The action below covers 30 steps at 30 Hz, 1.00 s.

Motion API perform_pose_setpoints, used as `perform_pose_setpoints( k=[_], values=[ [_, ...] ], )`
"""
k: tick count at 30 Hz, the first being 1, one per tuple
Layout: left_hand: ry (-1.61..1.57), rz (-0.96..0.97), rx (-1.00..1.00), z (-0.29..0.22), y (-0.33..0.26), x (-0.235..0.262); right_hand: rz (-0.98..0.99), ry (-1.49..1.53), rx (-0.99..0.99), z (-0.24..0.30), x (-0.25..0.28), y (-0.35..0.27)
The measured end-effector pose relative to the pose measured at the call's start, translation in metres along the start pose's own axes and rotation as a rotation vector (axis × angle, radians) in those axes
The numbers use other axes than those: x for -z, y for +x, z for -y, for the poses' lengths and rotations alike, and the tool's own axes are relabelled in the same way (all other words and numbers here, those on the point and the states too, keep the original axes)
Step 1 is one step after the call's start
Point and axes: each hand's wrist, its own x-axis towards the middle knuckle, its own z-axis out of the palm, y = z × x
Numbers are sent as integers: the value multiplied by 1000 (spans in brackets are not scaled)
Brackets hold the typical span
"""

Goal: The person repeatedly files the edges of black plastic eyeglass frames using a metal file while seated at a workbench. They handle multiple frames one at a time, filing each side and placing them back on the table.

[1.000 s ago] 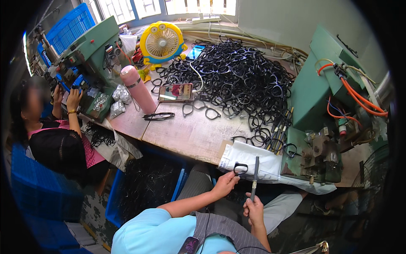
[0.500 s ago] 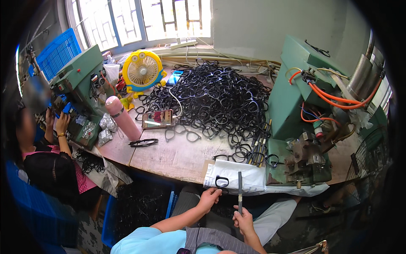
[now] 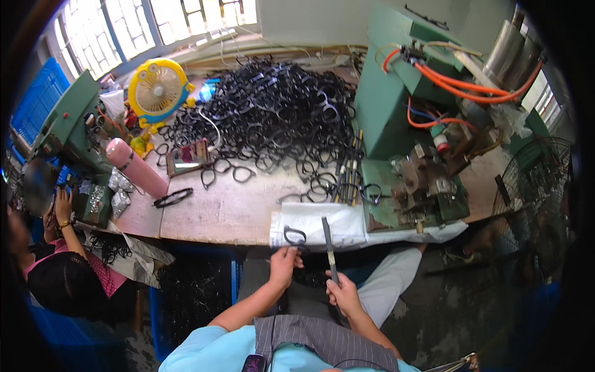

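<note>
My left hand (image 3: 284, 265) is closed, pinching a black eyeglass frame (image 3: 294, 236) at the table's front edge; the fingers hide part of the frame. To its right, my right hand (image 3: 344, 294) wraps round the lower end of a long, dark flat file (image 3: 328, 237), which points up and away from me. A pale band shows on the file just above my grip. File and frame are apart. Beneath them a white plastic sheet (image 3: 347, 226) covers the table edge.
A heap of black eyeglass frames (image 3: 279, 105) covers the back of the table (image 3: 217, 217). A green machine (image 3: 393, 93) with orange hoses stands right. A phone (image 3: 188, 157), pink flask (image 3: 136, 167) and yellow fan (image 3: 158, 91) are left. A co-worker (image 3: 68, 266) sits far left.
The whole view has shifted, so the scene sits farther left and higher. Both hands keep their holds on the frame and the file.
</note>
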Motion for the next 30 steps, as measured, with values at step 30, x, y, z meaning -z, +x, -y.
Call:
perform_pose_setpoints(
  k=[30],
  values=[
    [-319,99,10,-1,2,-21,-104,-974,673,42,-13,-50]
  ],
)
